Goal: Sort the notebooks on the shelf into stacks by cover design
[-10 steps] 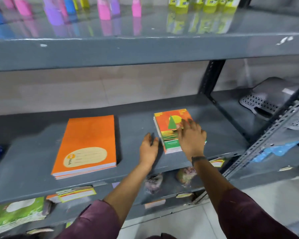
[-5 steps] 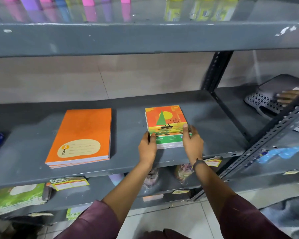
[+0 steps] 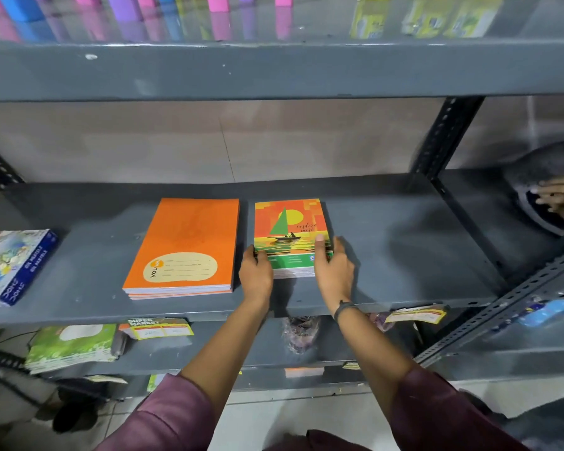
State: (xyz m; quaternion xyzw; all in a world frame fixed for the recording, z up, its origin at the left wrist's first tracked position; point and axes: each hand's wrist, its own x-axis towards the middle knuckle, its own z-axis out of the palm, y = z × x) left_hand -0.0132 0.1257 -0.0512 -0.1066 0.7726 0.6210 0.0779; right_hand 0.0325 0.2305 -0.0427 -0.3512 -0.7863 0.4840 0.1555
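1. Two stacks sit on the shelf (image 3: 388, 255): the sailboat stack (image 3: 292, 234) lies between my hands, and the orange stack (image 3: 184, 245) lies just beside it, past my left hand.
2. My left hand (image 3: 256, 273) presses the sailboat stack's near left corner, fingers curled loosely against its edge. My right hand (image 3: 334, 266) flanks the near right corner, thumb laid on the cover and fingers spread along the side. I read this as a light two-sided clamp on the stack, not a lift.
3. From my fingers the sailboat stack runs straight away toward the back wall. That is its long axis, with the sail's tip pointing away from me and the green band nearest my palms.
4. Both hands are equally near it; the left is the one closer to the orange stack.
5. The orange stack runs roughly parallel, its label end toward me, tilted slightly.
6. I judge sorting nearly done; what remains is squaring the edges.
7. Further left of my fingers lies a puzzle box (image 3: 13, 266), well apart.
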